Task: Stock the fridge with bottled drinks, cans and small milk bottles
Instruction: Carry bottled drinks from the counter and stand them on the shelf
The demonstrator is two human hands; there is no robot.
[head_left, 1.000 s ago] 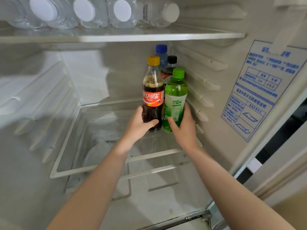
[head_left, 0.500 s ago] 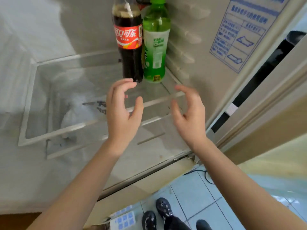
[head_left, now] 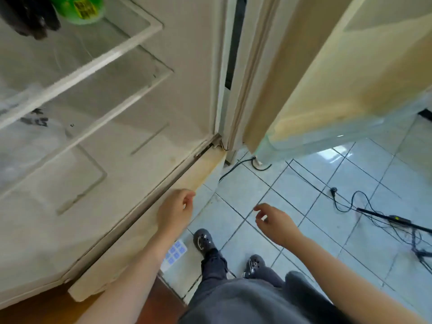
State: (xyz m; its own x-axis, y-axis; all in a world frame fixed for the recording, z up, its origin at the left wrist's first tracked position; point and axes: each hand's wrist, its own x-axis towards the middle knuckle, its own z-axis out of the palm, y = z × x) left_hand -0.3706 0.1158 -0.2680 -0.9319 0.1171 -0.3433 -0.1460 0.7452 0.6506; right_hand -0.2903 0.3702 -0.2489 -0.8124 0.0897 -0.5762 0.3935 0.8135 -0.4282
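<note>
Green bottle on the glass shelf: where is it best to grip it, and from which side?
Probably round its body, from the front: the green bottle stands upright, the dark bottle crowds its left, and only its base shows.

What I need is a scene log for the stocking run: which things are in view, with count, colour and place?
green bottle: 1, green, base on the glass shelf, top left
dark bottle: 1, dark brown, left of the green one
glass shelf: 1, clear, white trim, inside fridge
fridge door: 1, cream, open, upper right
floor: pale tiles, lower right
cables: several, black, on floor, right
shoes: 2, dark grey, bottom centre
left hand: 1, empty, by fridge's lower edge
right hand: 1, empty, over floor
</note>
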